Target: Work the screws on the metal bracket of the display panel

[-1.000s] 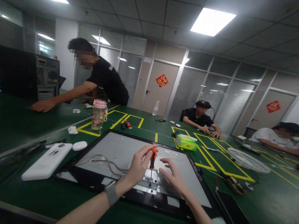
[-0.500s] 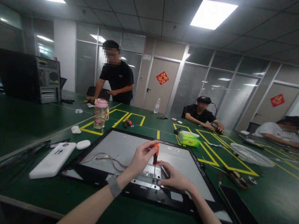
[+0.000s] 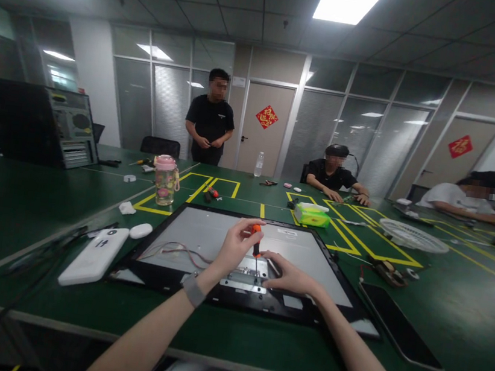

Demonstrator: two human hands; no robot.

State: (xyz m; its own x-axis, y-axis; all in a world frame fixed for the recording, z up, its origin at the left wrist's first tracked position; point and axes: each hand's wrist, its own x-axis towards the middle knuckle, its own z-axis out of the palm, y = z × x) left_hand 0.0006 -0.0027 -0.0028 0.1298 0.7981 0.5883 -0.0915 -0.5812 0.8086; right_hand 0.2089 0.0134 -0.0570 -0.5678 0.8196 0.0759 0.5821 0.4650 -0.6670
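Observation:
My left hand [image 3: 234, 246] is closed round the orange handle of a small screwdriver [image 3: 256, 242], held upright with its tip down on a metal bracket [image 3: 245, 275]. The bracket sits at the near edge of a monitor panel [image 3: 204, 234] that lies face down on the green table [image 3: 21, 204]. My right hand [image 3: 285, 274] rests on the bracket beside the screwdriver shaft, fingers curled and pinched close to the tip; I cannot make out anything in them. Thin coloured wires [image 3: 174, 253] run across the panel's back to the left of my hands.
A white flat device [image 3: 95, 255] and a white mouse [image 3: 140, 230] lie left of the panel. A pink-lidded bottle [image 3: 165, 180], a green tissue pack [image 3: 312, 214], a fan grille [image 3: 413, 236] and a dark tablet [image 3: 398, 332] stand around. One person stands at the back; others sit at the right.
My right hand has gone from spread above the bracket to curled down beside the screwdriver tip. The person at the back left has straightened up and stepped away from the table. My view has tilted slightly.

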